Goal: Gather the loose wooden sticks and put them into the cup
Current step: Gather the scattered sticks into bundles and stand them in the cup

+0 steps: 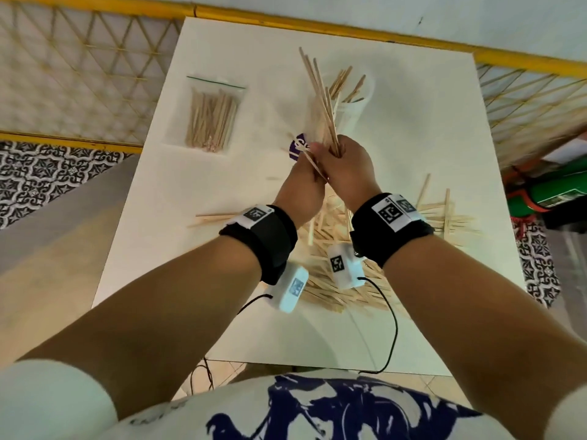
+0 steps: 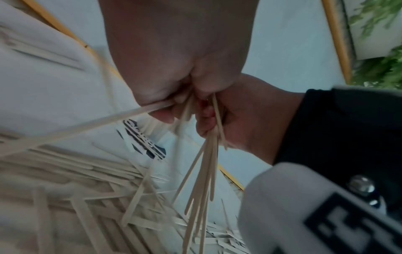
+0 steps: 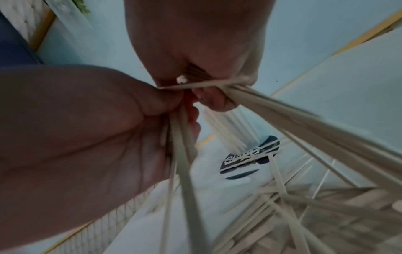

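**Wooden sticks bunched in both fists above the table**

Wood fills both grips: the right hand (image 1: 344, 165) has its fingers curled tight round a bundle of sticks (image 1: 320, 100), and the left hand (image 1: 301, 185) pinches the same bundle just beside it, a few sticks poking out crosswise. The bundle fans unevenly, so splayed ends could catch the rim of the cup (image 1: 352, 112), which stands just beyond the hands already holding some sticks; a loose crosswise stick looks likely to slip free. A large loose pile (image 1: 330, 249) lies on the white table (image 1: 428, 138) beneath the wrists. A bag of sticks (image 1: 211, 119) sits well apart, left.
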Action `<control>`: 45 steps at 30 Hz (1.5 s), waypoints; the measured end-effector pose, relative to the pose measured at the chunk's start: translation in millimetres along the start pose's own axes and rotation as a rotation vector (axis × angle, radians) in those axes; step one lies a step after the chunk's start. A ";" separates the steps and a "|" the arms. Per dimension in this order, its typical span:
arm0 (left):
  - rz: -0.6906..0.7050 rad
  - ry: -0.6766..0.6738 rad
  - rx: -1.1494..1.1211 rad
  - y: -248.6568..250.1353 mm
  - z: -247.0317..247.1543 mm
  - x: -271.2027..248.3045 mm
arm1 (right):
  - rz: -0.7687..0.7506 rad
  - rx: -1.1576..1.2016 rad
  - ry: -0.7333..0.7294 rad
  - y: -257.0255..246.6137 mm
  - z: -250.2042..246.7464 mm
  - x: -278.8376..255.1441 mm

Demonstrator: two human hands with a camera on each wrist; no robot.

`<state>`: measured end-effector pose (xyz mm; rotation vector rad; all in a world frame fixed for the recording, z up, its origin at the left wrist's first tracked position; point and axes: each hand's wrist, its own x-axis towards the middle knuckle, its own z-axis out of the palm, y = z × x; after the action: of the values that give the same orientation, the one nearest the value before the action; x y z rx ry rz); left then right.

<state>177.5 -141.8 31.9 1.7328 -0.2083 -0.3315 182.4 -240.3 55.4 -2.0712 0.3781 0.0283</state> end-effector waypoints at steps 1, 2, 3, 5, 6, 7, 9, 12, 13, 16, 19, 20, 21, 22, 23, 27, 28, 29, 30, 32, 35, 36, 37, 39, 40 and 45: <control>-0.029 -0.007 0.041 1.1 -2.5 -2.0 | 0.006 -0.021 0.017 -0.3 1.3 2.3; -0.060 -0.007 0.099 0.1 -4.2 -3.9 | 0.011 -0.032 0.030 -0.8 1.5 4.5; -0.090 -0.002 0.125 -0.5 -6.7 -6.1 | 0.015 -0.035 0.041 -1.3 1.2 6.6; -0.148 0.010 0.070 -2.3 -14.9 -9.3 | 0.009 -0.017 0.053 -2.0 -1.6 10.5; -0.190 0.007 0.013 -4.5 -20.7 -10.5 | 0.006 -0.008 0.054 -3.0 -4.4 11.6; -0.231 0.001 -0.040 -5.3 -25.8 -11.7 | 0.004 0.003 0.054 -4.0 -7.1 12.9; -0.282 -0.014 -0.070 -9.5 -34.1 -12.1 | -0.005 0.044 0.045 -7.5 -12.7 14.3; -0.225 -0.073 0.099 -9.3 -35.2 -10.5 | -0.027 0.219 0.037 -16.2 -15.0 12.9; -0.195 -0.100 0.127 -7.5 -33.1 -9.2 | -0.028 0.305 0.034 -20.4 -13.8 11.0; -0.192 -0.216 0.058 -0.8 -23.1 -2.2 | -0.017 0.533 0.047 -33.8 -7.9 7.0; -0.172 -0.277 0.143 4.0 -19.6 3.5 | -0.038 0.576 0.073 -39.9 -4.3 9.6; -0.145 -0.283 0.189 4.8 -20.4 5.0 | -0.046 0.578 0.055 -38.9 -4.4 10.6; -0.106 -0.270 0.218 7.2 -21.7 5.1 | -0.048 0.590 0.016 -37.2 -4.4 10.8; -0.081 -0.269 0.227 8.1 -22.8 5.4 | -0.041 0.612 -0.035 -34.3 -4.6 10.0; -0.065 -0.275 0.228 7.5 -23.3 5.5 | -0.031 0.636 -0.084 -31.5 -4.5 8.0; -0.115 -0.326 0.185 4.4 -25.0 3.9 | -0.034 0.655 -0.131 -29.1 -2.5 0.5; -0.138 -0.338 0.180 4.2 -25.8 1.2 | -0.045 0.646 -0.107 -30.5 -2.6 0.0; -0.147 -0.346 0.174 3.3 -27.9 -0.5 | -0.066 0.625 -0.074 -33.2 -3.8 1.6; -0.176 -0.329 0.181 0.5 -30.9 -2.3 | -0.086 0.602 -0.044 -35.5 -6.0 3.5; -0.223 -0.244 0.165 -6.6 -38.6 -2.8 | -0.112 0.582 0.013 -43.3 -15.0 11.2; -0.269 -0.040 -0.084 -8.0 -51.0 -2.1 | -0.154 0.612 0.098 -62.2 -34.2 21.8; -0.307 0.015 -0.225 -5.6 -54.0 -1.1 | -0.170 0.636 0.123 -69.5 -40.4 24.5; -0.341 0.064 -0.357 -3.8 -55.9 0.2 | -0.182 0.670 0.140 -76.5 -45.7 25.2; -0.434 0.141 -0.601 0.0 -56.7 3.5 | -0.202 0.760 0.142 -89.3 -51.0 24.6; -0.509 0.153 -0.699 4.4 -56.2 5.2 | -0.210 0.803 0.127 -93.1 -49.9 23.5; -0.707 0.141 -0.958 24.9 -45.0 15.6 | -0.142 0.687 0.027 -79.7 -12.2 9.8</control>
<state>208.3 -109.7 62.0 0.8097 0.6044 -0.6816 212.2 -216.4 127.1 -1.4131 0.2130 -0.1903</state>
